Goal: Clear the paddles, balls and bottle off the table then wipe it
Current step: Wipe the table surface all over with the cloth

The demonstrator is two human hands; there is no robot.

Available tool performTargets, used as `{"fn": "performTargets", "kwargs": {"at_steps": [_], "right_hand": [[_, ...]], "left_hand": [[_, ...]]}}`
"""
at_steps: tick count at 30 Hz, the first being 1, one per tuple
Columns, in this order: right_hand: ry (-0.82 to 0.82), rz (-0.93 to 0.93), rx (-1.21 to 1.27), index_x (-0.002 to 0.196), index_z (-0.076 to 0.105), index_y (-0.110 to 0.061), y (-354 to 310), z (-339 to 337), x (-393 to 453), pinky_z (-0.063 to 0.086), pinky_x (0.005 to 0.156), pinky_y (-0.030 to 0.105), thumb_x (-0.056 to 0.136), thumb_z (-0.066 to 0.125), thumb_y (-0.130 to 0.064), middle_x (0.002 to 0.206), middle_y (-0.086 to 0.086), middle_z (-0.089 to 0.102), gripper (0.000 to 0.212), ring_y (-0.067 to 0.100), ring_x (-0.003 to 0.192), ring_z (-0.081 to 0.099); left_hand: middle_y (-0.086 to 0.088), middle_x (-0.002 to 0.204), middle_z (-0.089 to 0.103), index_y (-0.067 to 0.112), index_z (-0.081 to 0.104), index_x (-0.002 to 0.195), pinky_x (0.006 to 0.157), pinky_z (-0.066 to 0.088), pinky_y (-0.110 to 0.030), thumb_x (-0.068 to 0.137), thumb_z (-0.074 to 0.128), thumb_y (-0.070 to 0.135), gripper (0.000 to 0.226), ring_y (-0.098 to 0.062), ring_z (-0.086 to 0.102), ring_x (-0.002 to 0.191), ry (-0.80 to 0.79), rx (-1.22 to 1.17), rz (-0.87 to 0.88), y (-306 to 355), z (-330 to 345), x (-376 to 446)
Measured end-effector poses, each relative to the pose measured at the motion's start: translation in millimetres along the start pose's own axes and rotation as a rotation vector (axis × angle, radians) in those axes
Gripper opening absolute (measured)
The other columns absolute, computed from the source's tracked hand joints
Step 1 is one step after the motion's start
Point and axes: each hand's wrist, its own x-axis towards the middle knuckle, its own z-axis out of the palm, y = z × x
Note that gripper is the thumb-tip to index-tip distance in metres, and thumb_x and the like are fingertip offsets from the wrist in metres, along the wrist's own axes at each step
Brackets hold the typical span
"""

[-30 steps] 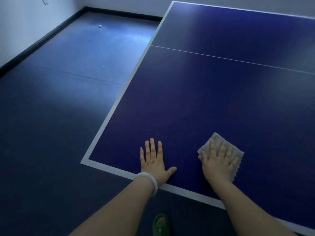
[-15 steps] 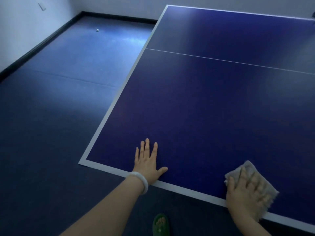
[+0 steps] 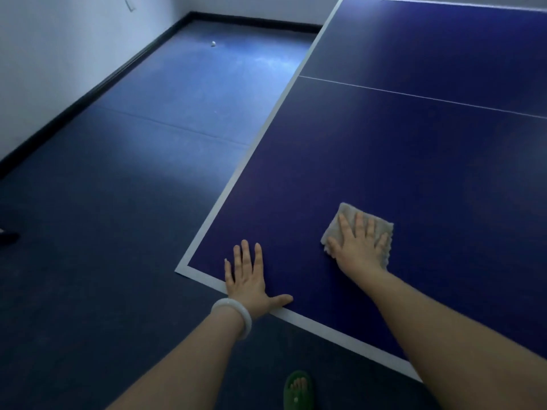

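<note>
Flat right hand (image 3: 359, 247) pressing cloth (image 3: 349, 220), left hand (image 3: 248, 279) on table (image 3: 384, 161), perhaps ball (image 3: 213, 43) beyond

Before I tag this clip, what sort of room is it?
Most likely a table tennis room: a blue table with white edge lines, matching blue sports flooring, and a small white ball lying by the far wall.

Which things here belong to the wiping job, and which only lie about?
Job: blue table-tennis table; folded grey cloth under the flat right hand; left hand flat on the table.
Lying about: small white ball on the floor; green slipper.
</note>
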Motion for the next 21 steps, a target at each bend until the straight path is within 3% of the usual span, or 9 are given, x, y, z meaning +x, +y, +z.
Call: {"fn": "performTargets", "kwargs": {"at_steps": [3, 6, 8, 11, 13, 15, 18, 19, 21], "right_hand": [[-0.03, 0.046, 0.033, 0.154, -0.012, -0.035, -41, -6, 21, -0.017, 0.114, 0.06, 0.101, 0.022, -0.055, 0.16, 0.006, -0.026, 0.066, 0.03, 0.146, -0.027], [-0.001, -0.275, -0.113, 0.154, -0.011, -0.036, -68, 15, 5, -0.021, 0.112, 0.059, 0.1, 0.024, -0.056, 0.16, 0.006, -0.027, 0.067, 0.03, 0.146, -0.027], [0.05, -0.416, -0.173, 0.153, -0.009, -0.039, -57, 34, -21, -0.021, 0.114, 0.056, 0.1, 0.025, -0.055, 0.16, 0.003, -0.027, 0.065, 0.026, 0.145, -0.03], [0.09, -0.464, -0.209, 0.151, -0.014, -0.044, 1, 55, -66, -0.022, 0.115, 0.049, 0.096, 0.016, -0.059, 0.161, -0.003, -0.025, 0.065, 0.02, 0.146, -0.029], [0.141, -0.343, -0.215, 0.149, -0.019, -0.046, 54, 58, -92, -0.024, 0.115, 0.047, 0.093, 0.008, -0.063, 0.162, -0.003, -0.022, 0.065, 0.02, 0.147, -0.026], [0.194, -0.069, -0.162, 0.149, -0.022, -0.043, 94, 52, -110, -0.022, 0.116, 0.051, 0.094, 0.001, -0.064, 0.162, 0.0, -0.022, 0.063, 0.023, 0.148, -0.023], [0.216, 0.283, -0.015, 0.153, -0.018, -0.034, 94, 50, -112, -0.01, 0.117, 0.057, 0.096, 0.004, -0.059, 0.16, 0.005, -0.025, 0.066, 0.026, 0.148, -0.022], [0.215, 0.302, 0.016, 0.153, -0.018, -0.033, 82, 51, -111, -0.011, 0.117, 0.058, 0.098, 0.008, -0.057, 0.16, 0.006, -0.025, 0.066, 0.027, 0.148, -0.021], [0.203, 0.147, -0.005, 0.152, -0.021, -0.033, 57, 59, -112, -0.019, 0.115, 0.057, 0.1, 0.016, -0.056, 0.159, 0.006, -0.028, 0.067, 0.029, 0.147, -0.024]], "left_hand": [[-0.002, 0.14, -0.056, 0.025, -0.045, 0.136, 0.11, -0.028, -0.047, 0.065, 0.057, 0.084, 0.138, -0.023, -0.051, 0.129, -0.004, 0.001, 0.003, 0, 1, 0], [-0.004, 0.142, -0.055, 0.023, -0.043, 0.139, 0.11, -0.027, -0.048, 0.063, 0.06, 0.083, 0.141, -0.024, -0.05, 0.13, -0.017, 0.004, 0.002, 1, 0, 0], [-0.005, 0.143, -0.054, 0.022, -0.042, 0.14, 0.111, -0.026, -0.048, 0.063, 0.061, 0.082, 0.142, -0.024, -0.05, 0.131, -0.009, 0.001, 0.003, 1, -1, 0], [-0.004, 0.14, -0.056, 0.024, -0.047, 0.135, 0.11, -0.027, -0.048, 0.064, 0.06, 0.083, 0.141, -0.024, -0.051, 0.129, -0.015, 0.001, 0.008, 1, -1, -2], [-0.002, 0.135, -0.06, 0.027, -0.052, 0.128, 0.108, -0.029, -0.047, 0.063, 0.057, 0.085, 0.139, -0.024, -0.053, 0.127, -0.026, 0.008, 0.008, 2, -2, -2], [-0.002, 0.132, -0.061, 0.027, -0.052, 0.127, 0.107, -0.029, -0.047, 0.063, 0.056, 0.087, 0.139, -0.024, -0.052, 0.127, -0.034, 0.01, -0.005, 3, -4, -1], [-0.005, 0.138, -0.056, 0.024, -0.047, 0.134, 0.108, -0.026, -0.048, 0.063, 0.055, 0.087, 0.139, -0.025, -0.048, 0.131, -0.053, 0.039, -0.023, 5, -7, -1], [-0.006, 0.143, -0.053, 0.022, -0.044, 0.137, 0.109, -0.025, -0.048, 0.064, 0.056, 0.087, 0.14, -0.026, -0.045, 0.134, -0.058, 0.051, -0.031, 7, -8, -1], [-0.008, 0.151, -0.043, 0.02, -0.036, 0.144, 0.112, -0.02, -0.049, 0.068, 0.056, 0.084, 0.136, -0.029, -0.037, 0.14, -0.054, 0.052, -0.059, 11, -12, -2]]}}
